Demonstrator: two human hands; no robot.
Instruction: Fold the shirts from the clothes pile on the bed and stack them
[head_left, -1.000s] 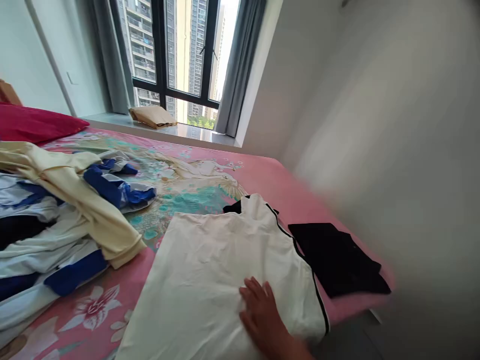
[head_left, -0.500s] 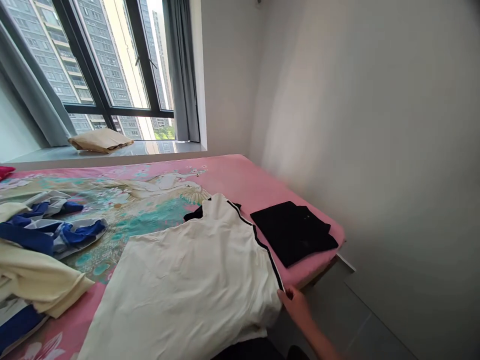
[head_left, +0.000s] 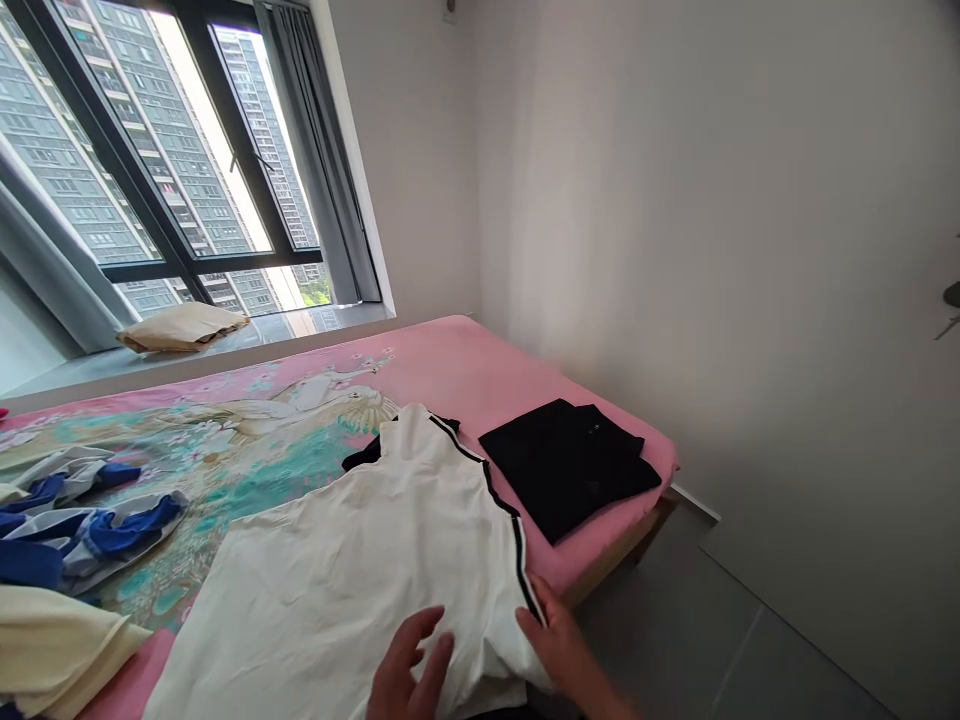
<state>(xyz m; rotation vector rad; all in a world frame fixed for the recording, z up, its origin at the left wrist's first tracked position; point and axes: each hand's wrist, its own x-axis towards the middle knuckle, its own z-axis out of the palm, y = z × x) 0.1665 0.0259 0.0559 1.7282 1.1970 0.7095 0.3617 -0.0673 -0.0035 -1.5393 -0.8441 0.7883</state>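
White garment (head_left: 337, 560) lies spread on the bed (head_left: 465, 360), under my left hand (head_left: 409, 665), fingers parted and holding nothing, contact unclear on my feed; my right hand (head_left: 562, 650) has its fingers pinching the black-trimmed edge (head_left: 520, 558). Folded black garment (head_left: 566, 470) sits just beyond the right fingers. Pulling outward too hard could drag the white garment off the bed's side, or bunch it.

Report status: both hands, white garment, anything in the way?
Right hand holding white garment by its striped edge. Left hand open over it, contact unclear. Folded black garment alongside, not covering it.
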